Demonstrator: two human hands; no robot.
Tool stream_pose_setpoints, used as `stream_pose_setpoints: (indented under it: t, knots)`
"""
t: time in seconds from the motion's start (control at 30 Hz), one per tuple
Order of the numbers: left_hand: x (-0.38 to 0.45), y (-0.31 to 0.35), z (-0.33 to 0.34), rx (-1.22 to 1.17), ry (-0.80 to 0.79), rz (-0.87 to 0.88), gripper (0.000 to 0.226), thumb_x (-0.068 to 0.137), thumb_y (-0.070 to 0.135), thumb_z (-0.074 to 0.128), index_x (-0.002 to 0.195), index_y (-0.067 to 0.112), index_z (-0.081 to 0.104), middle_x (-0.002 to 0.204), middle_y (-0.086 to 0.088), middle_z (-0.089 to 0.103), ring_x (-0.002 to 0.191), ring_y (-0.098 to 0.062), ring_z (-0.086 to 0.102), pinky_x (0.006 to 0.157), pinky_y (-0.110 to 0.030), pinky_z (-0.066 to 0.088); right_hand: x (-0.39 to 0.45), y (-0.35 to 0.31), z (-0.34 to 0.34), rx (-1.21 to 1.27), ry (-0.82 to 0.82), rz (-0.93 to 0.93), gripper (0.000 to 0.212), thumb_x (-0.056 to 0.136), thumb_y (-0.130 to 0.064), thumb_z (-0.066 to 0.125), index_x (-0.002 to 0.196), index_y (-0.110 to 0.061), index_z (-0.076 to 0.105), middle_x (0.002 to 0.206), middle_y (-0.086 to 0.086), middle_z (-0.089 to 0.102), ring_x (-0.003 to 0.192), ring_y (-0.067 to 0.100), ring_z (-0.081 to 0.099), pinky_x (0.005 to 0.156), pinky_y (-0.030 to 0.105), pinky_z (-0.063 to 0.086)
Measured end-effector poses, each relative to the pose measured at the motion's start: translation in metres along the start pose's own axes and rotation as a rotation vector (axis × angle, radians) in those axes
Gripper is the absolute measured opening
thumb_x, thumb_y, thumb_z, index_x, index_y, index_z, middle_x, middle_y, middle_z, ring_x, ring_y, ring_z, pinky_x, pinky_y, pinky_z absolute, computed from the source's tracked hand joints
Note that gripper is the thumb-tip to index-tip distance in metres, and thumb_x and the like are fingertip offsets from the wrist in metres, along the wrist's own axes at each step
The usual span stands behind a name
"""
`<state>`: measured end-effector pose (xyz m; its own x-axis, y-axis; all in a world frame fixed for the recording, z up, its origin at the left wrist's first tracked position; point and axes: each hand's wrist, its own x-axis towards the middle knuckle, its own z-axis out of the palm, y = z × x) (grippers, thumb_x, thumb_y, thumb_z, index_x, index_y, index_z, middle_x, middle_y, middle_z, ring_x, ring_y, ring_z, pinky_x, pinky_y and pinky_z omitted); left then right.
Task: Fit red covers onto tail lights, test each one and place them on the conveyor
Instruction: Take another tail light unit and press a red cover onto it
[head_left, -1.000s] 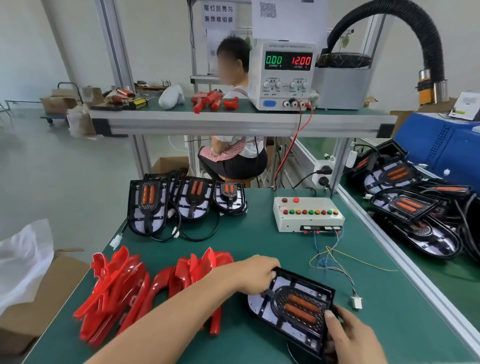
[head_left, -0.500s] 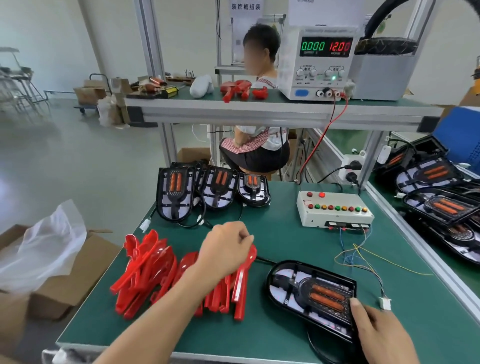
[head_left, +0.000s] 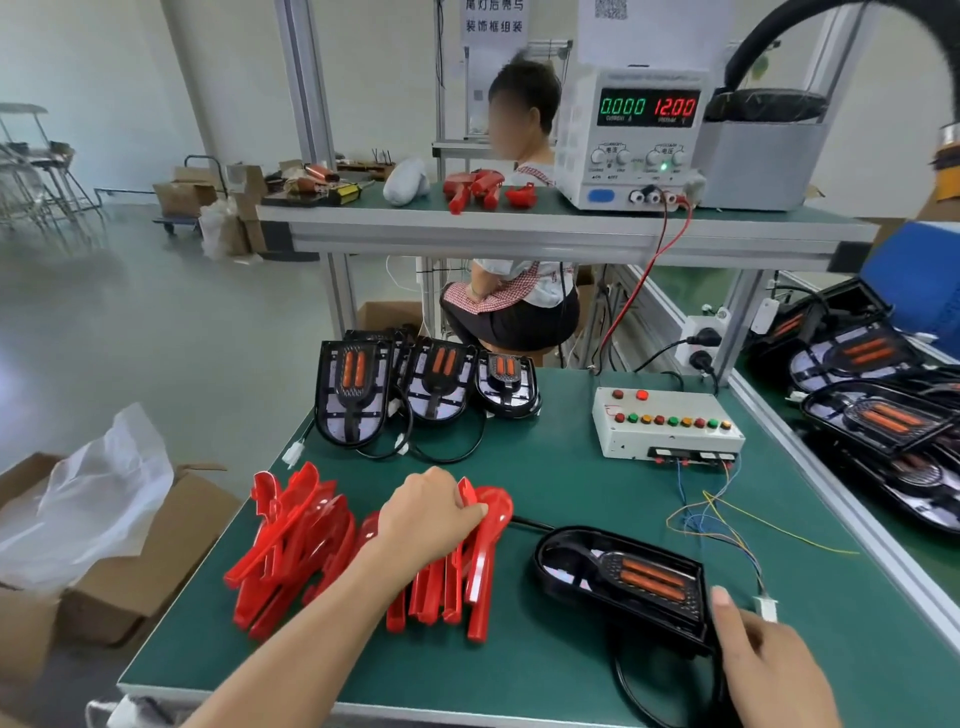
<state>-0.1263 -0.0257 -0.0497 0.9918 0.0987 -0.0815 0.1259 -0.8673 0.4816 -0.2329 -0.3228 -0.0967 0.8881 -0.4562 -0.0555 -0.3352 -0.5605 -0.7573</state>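
Red cover is in the left hand, fingers curled over its top edge at the right end of the red cover pile. Right hand grips the near end of the black tail light lying flat on the green bench, button box behind it.

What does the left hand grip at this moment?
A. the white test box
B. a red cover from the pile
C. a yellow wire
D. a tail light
B: the left hand curls its fingers round a red cover at the pile's right end.
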Motion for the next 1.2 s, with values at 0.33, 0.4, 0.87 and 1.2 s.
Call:
stream_pose_setpoints:
  t: [0.33, 0.4, 0.87, 1.2]
  knots:
    - [0.011, -0.007, -0.012, -0.556, 0.076, 0.007, 0.043, 0.098, 0.029, 0.065, 0.062, 0.006, 0.062, 0.045, 0.010, 0.045, 0.039, -0.009, 0.035, 0.048, -0.024, 0.035, -0.007, 0.004, -0.003, 0.015, 0.061, -0.020, 0.032, 0.099, -0.042, 0.054, 0.081, -0.021, 0.071, 0.087, 0.013, 0.064, 0.085, 0.033, 0.055, 0.080, 0.037, 0.043]
    - [0.004, 0.004, -0.024, -0.726, 0.154, 0.019, 0.039, 0.100, 0.028, 0.063, 0.069, 0.006, 0.067, 0.052, 0.003, 0.058, 0.044, -0.012, 0.043, 0.048, -0.025, 0.039, -0.016, -0.003, -0.005, 0.049, 0.217, -0.039, 0.013, 0.095, -0.033, 0.065, 0.091, -0.022, 0.072, 0.088, 0.005, 0.060, 0.083, 0.028, 0.053, 0.081, 0.035, 0.038]
    - [-0.052, 0.113, 0.032, -1.262, 0.096, 0.054, 0.022, 0.101, 0.024, 0.064, 0.087, 0.009, 0.070, 0.075, -0.006, 0.077, 0.059, -0.015, 0.072, 0.047, -0.016, 0.045, -0.004, -0.064, -0.016, 0.021, -0.078, -0.465, 0.011, 0.080, -0.044, 0.078, 0.079, -0.037, 0.070, 0.074, -0.028, 0.068, 0.072, -0.005, 0.063, 0.064, 0.010, 0.044]
    - [-0.042, 0.095, 0.041, -1.095, 0.042, 0.101, 0.035, 0.106, 0.038, 0.051, 0.090, 0.013, 0.071, 0.079, -0.003, 0.078, 0.060, -0.018, 0.072, 0.055, -0.024, 0.053, 0.030, -0.041, -0.010, -0.076, -0.123, -0.495, 0.011, 0.088, -0.036, 0.072, 0.080, -0.034, 0.065, 0.077, -0.023, 0.067, 0.075, 0.001, 0.061, 0.064, 0.020, 0.045]
